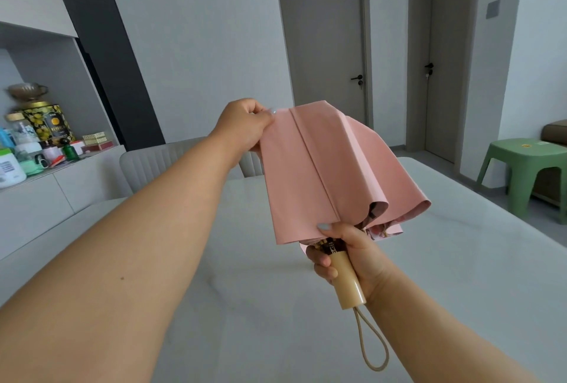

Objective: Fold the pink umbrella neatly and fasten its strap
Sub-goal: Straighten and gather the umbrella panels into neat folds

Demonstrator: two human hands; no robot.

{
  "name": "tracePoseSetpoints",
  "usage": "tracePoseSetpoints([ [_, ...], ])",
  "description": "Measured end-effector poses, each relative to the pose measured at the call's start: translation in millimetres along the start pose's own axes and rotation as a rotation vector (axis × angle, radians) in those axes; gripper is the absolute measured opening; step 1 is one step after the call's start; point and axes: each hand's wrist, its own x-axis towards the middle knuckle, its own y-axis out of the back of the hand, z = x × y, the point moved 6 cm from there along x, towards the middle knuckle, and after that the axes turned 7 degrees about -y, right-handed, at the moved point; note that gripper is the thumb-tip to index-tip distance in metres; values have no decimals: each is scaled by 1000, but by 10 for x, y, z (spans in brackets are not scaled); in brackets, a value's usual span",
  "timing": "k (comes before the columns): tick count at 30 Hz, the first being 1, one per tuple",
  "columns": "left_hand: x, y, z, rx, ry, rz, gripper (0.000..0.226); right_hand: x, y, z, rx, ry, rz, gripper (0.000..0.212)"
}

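The pink umbrella [331, 174] is collapsed, its canopy hanging loose in folds above the table. My right hand [352, 255] grips its pale wooden handle [348, 281], thumb pressed on the canopy's lower edge. A beige cord loop [372, 342] dangles from the handle's end. My left hand [245, 125] pinches the top corner of one flat canopy panel and holds it stretched out to the left. The other panels bunch loosely on the right. I cannot see the strap.
A white marble-look table [214, 306] lies below my hands, with grey chairs [153, 165] at its far side. A sideboard [46, 186] with tins and jars stands on the left. A green stool [527, 174] is at right, doors behind.
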Motion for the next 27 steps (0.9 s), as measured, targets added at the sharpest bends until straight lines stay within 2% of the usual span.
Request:
tracePoseSetpoints([
  [3, -1, 41, -46, -101, 80, -7, 26, 9, -4, -7, 44, 17, -35, 34],
  [7, -38, 44, -193, -218, 183, 72, 12, 4, -37, -13, 74, 19, -72, 43],
  [10, -55, 126, -184, 78, 197, 208, 6, 13, -6, 15, -4, 12, 25, 34],
  [13, -198, 137, 115, 408, 85, 382, 31, 21, 39, 39, -72, 21, 130, 20],
  [14, -268, 53, 210, 440, 27, 392, 35, 22, 48, 40, -91, 27, 156, 16],
  [16, -380, -224, 265, 439, -17, 307, 37, 11, 53, 32, -122, 45, 191, 9],
  [18, -462, -466, 136, 290, 61, 202, 37, -8, 35, 17, -149, 63, 194, 9],
  [19, -479, -550, 13, 120, 133, 178, 42, -16, 20, 11, -163, 66, 186, 12],
  [21, -537, -645, -183, -250, 330, 168, 70, -34, -8, -5, -183, 66, 172, 15],
  [23, -578, -662, -298, -416, 453, 134, 92, -42, -25, -18, -179, 59, 145, 14],
  [25, -592, -707, -398, -541, 525, 1, 89, -49, -55, -24, -151, 54, 102, 14],
  [27, -602, -726, -415, -650, 513, -83, 66, -47, -63, -4, -125, 31, 89, 16],
])
